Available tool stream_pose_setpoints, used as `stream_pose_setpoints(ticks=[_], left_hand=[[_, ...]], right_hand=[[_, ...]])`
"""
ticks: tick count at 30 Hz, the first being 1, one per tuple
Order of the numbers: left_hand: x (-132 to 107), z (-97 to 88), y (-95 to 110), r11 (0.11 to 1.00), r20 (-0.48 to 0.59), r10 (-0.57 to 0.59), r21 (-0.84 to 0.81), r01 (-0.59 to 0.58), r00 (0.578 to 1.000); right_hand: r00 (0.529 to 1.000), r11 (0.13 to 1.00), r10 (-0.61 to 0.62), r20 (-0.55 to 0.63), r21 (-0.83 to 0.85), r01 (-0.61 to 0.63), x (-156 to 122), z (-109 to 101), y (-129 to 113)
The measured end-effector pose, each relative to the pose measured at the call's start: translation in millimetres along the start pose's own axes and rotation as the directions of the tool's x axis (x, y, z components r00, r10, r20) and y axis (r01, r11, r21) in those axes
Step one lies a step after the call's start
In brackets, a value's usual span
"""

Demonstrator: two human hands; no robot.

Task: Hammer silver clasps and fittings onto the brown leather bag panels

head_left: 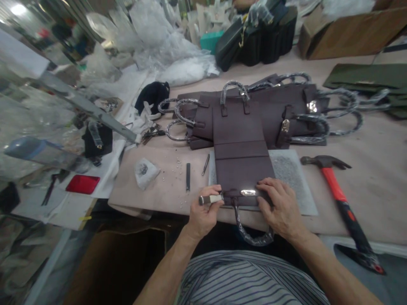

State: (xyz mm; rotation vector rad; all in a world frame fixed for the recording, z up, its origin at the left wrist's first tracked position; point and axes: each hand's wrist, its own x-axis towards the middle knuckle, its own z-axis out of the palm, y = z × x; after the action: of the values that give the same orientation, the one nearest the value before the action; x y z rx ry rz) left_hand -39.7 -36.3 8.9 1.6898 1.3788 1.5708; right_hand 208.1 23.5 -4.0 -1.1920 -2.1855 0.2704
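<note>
A dark brown leather handbag (241,148) lies flat on the table in front of me, its wrapped handle (251,235) hanging over the near edge. A shiny metal clasp (248,192) sits on its near edge. My left hand (203,212) is closed in a pinch on a small metal strap end (210,198) at the bag's left corner. My right hand (281,205) lies on the bag's near right corner, fingers curled down and pressing beside the clasp.
A red-handled hammer (340,199) lies to the right. A grey stone slab (292,178) sits under the bag. Punches (188,176), small rivets and a crumpled packet (144,171) lie left. More brown bags (286,114) are stacked behind; black bags (257,36) and plastic wrap further back.
</note>
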Motion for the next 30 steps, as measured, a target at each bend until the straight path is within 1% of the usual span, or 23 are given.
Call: stream_pose_setpoints(ticks=[3,6,8,13,20,26,30], left_hand=[[-6,1.6,-5,1.0,0.024,0.001,-0.027,-0.001,1.0],[-9,4.8,-8,0.997,0.002,-0.037,-0.073,0.037,0.999],[-8,6.7,-10,0.996,0.006,-0.048,-0.081,0.048,0.999],[-4,7.7,-13,0.998,0.031,-0.011,-0.067,0.013,0.999],[-5,6.9,-12,0.999,0.008,-0.03,-0.029,0.03,1.0],[0,6.9,-16,0.999,0.064,0.023,-0.05,-0.02,0.998],[2,8.4,-19,0.998,0.049,0.036,-0.044,-0.034,0.998]], right_hand=[[1.0,1.0,0.003,0.002,-0.013,-0.003,0,0,-1],[1.0,1.0,0.006,0.01,-0.016,-0.006,0,0,-2],[1.0,1.0,0.005,0.011,-0.017,-0.005,1,-1,-3],[1.0,1.0,0.01,0.011,-0.017,-0.01,1,-1,-4],[1.0,1.0,0.008,0.007,-0.019,-0.008,0,0,-3],[1.0,1.0,0.011,0.007,-0.024,-0.011,0,0,-3],[1.0,1.0,0.011,0.003,-0.03,-0.011,0,0,-3]])
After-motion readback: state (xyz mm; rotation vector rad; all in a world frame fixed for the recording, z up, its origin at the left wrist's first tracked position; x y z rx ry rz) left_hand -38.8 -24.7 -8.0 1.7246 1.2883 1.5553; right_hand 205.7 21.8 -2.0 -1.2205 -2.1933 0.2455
